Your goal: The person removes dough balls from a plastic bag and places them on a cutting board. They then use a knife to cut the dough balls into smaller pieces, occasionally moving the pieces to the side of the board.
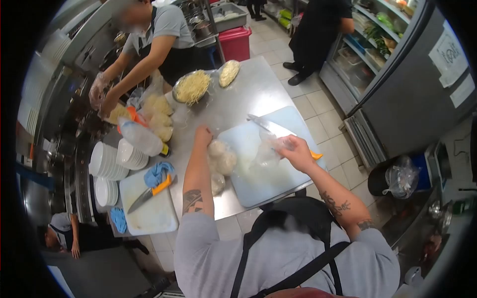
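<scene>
Head view, and from where I stand the worry is the long knife with the orange handle [316,155], lying across the pale blue cutting board [293,181]. Its blade runs right beside the right hand [297,153], whose fingers are pinched on a thin, clear plastic bag [267,156] over the board. I can't tell whether that bag has anything in it. Should the wrist drop or the knuckles swing inward, skin could meet the edge, and loose plastic could snag on the blade and tear. The handle reaches the board's far side, so a brush of the forearm might spin the whole knife round.

Off on the bare steel, the left hand [203,134] is curled low over the steel table [226,111]; its fingertips are hidden, so whether it grips anything I can't say. Its forearm passes right by the pale, rounded bundles in clear plastic [222,160], between it and the board. An elbow pulled back carelessly could shove the nearest one toward the table's front edge.

Farther up sits a round metal bowl heaped with pale yellow noodles [193,88]; a long reach could knock it, since strands already trail over the rim.
</scene>
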Motion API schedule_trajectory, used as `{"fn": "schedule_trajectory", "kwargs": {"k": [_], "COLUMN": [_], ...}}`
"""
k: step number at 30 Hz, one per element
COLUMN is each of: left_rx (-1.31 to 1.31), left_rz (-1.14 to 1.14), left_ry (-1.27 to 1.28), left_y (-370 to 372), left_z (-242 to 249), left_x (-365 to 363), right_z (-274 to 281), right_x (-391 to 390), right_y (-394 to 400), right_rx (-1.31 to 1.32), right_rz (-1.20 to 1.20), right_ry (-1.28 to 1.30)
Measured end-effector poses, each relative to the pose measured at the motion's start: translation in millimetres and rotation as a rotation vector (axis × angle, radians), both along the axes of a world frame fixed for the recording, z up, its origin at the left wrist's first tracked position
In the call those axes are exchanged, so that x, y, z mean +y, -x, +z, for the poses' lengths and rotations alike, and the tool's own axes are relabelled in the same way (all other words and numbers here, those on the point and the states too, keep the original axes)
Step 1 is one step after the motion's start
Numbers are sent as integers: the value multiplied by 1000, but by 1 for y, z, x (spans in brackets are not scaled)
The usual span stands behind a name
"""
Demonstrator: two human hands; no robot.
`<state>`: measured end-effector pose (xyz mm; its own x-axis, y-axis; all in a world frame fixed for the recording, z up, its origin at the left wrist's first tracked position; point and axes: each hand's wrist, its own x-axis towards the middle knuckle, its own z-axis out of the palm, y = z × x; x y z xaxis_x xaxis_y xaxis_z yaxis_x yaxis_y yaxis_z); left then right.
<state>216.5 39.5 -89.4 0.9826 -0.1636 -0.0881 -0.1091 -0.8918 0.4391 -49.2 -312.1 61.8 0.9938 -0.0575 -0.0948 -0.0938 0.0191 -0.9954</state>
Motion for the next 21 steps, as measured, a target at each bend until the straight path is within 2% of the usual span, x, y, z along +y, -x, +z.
{"fn": "schedule_trajectory", "kwargs": {"k": [2,5,6,8,12,13,15,17,18,19,21], "left_rx": [58,-239,-252,-271,96,236,300,402,499,603,576], "left_rz": [164,214,131,-43,-644,-766,-847,-782,-728,-640,-640], "left_ry": [54,222,259,326,574,677,765,686,850,996,1013], "left_y": [18,0,11,65,187,211,244,259,276,293,328], "left_z": [29,16,36,122,191,190,174,163,157,151,146], "left_x": [-9,-11,-26,-87,-222,-252,-305,-351,-380,-408,-463], "right_z": [5,7,10,18,32,27,12,4,2,-2,-13], "right_x": [-19,-46,-54,-70,-107,-123,-164,-213,-242,-272,-321], "right_y": [16,30,33,41,64,72,93,126,144,162,204], "right_rx": [-67,-1,-94,-274,-387,-427,-486,-427,-357,-401,-480], "right_rz": [0,69,93,132,131,147,99,-38,-109,-253,-472], "right_ry": [152,9,66,176,294,281,300,330,320,354,431]}}
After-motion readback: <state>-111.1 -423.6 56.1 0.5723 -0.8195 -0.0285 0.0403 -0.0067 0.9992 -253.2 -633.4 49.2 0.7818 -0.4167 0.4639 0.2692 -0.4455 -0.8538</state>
